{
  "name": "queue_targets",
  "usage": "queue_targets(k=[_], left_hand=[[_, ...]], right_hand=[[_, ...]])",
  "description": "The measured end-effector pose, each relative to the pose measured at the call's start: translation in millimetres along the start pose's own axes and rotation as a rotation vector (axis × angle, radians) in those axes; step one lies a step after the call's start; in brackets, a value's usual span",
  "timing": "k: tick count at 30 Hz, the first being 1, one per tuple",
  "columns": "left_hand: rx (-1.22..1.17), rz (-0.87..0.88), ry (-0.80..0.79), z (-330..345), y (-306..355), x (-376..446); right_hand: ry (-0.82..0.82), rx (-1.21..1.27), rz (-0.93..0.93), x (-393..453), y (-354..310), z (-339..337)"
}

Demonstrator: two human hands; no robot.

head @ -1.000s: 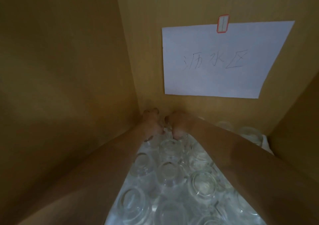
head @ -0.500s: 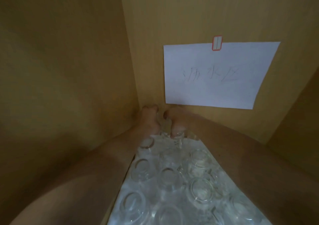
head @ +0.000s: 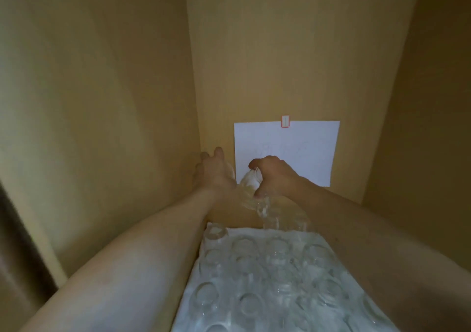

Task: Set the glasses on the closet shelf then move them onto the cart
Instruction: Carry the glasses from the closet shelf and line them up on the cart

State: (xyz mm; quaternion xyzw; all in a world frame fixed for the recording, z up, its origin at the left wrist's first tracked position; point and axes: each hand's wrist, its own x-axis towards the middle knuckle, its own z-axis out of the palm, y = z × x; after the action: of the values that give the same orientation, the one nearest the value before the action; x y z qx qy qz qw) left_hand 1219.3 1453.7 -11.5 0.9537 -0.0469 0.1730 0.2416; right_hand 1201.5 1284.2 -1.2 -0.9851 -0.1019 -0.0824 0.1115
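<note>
Several clear glasses (head: 276, 252) stand mouth down on a white cloth (head: 193, 291) on the closet shelf. Both my arms reach to the back of the shelf. My right hand (head: 276, 176) is raised off the cloth and grips a clear glass (head: 251, 178), tilted in front of the paper sheet. My left hand (head: 212, 175) is beside it near the back left corner, fingers curled round a second glass (head: 248, 200), which is blurred and hard to make out.
Wooden closet walls close in on the left (head: 102, 102), back (head: 293, 51) and right (head: 433, 128). A white paper sheet (head: 305, 140) with faint writing is taped to the back wall. A dark strip (head: 15, 242) edges the lower left.
Both hands have lifted from the back row of glasses and each brings a glass up. The view has pulled back, so the paper sheet looks smaller and lower.
</note>
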Motion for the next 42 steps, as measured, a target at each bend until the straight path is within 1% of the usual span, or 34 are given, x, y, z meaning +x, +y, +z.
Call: queue_targets(k=[3,9,13,15,19,21,25,28,30,33,38,42], left_hand=[[-0.123,-0.021,0.082,-20.4,8.8,-21.7],[-0.406,-0.031,0.2,-44.6,29.3,-73.7],[-0.632,-0.029,0.208,-63.1,39.0,-110.8],[-0.721,-0.02,0.209,-71.4,42.2,-126.0],[-0.849,0.04,0.145,-83.8,43.4,-158.1],[-0.952,0.04,0.122,-83.2,45.8,-173.0],[-1.179,-0.077,0.067,-81.3,52.0,-207.5],[-1.258,-0.134,-0.042,-81.7,54.6,-225.8],[-1.288,-0.138,-0.085,-84.8,58.6,-234.6],[-1.37,-0.131,-0.133,-92.1,66.8,-253.6],[-1.444,-0.098,-0.211,-93.6,85.8,-286.4],[-1.421,-0.074,-0.287,-88.2,106.8,-317.3]], right_hand=[[0.159,0.054,0.098,-35.5,-1.4,-14.3],[0.484,0.297,0.293,-110.3,-11.9,-33.0],[0.679,0.523,0.418,-163.3,-31.8,-41.1],[0.771,0.673,0.466,-190.3,-41.6,-46.0],[0.933,1.025,0.626,-239.6,-60.3,-46.1],[0.954,1.243,0.629,-261.5,-67.1,-44.9],[0.955,1.548,0.605,-300.4,-84.6,-45.7],[0.86,1.828,0.478,-322.3,-87.3,-41.4],[0.806,1.961,0.388,-335.5,-91.9,-43.3],[0.758,2.042,0.294,-353.8,-103.4,-48.7],[0.807,2.051,0.335,-389.6,-104.7,-53.4],[0.792,2.062,0.286,-430.6,-102.4,-59.5]])
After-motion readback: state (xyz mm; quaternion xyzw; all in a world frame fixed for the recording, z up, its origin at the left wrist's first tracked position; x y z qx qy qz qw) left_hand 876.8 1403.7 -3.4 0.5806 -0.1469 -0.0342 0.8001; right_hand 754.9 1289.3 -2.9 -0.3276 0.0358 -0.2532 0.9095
